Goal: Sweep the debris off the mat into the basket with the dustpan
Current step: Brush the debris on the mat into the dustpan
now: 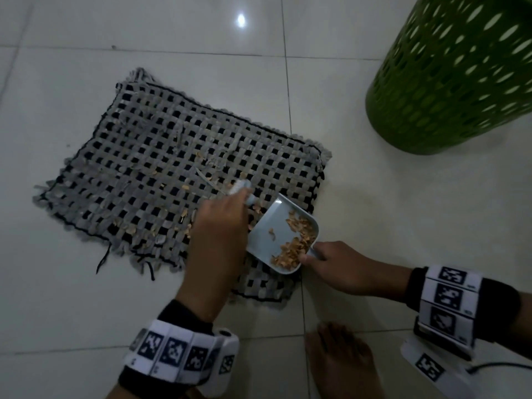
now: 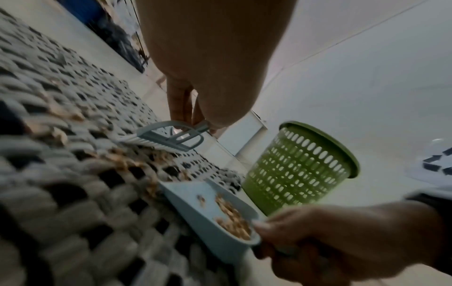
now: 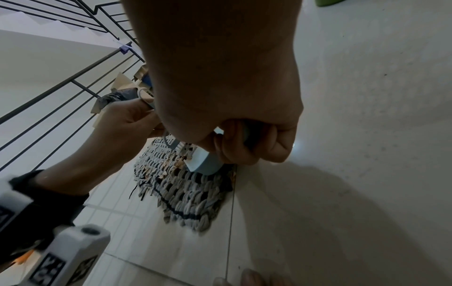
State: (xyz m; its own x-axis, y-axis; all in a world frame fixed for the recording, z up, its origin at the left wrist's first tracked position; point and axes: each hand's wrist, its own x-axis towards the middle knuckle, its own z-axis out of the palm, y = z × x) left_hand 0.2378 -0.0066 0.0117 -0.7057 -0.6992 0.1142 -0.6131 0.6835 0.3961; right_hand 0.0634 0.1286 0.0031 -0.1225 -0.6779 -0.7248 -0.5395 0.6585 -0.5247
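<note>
Much of the small brush (image 2: 168, 138) was hidden in the head view behind the left hand (image 1: 218, 240), with only a blurred pale tip showing past the knuckles; the left wrist view showed its light blue frame and white bristles down on the mat (image 1: 161, 174), its handle pinched between the fingers. The handle of the dustpan (image 1: 276, 234) was covered by the right hand (image 1: 342, 266), whose curled fingers gripped it at the pan's rear edge. The pan was pale blue and shallow, resting on the mat's right near corner with its open lip toward the brush and a heap of tan debris (image 1: 296, 243) gathered toward its back wall. More tan flakes lay scattered over the grey-and-black woven mat just beside the pan's lip. The green perforated basket (image 1: 449, 76) stood on the white tiled floor (image 1: 388, 203) well apart to the right, its top cut off by the frame.
</note>
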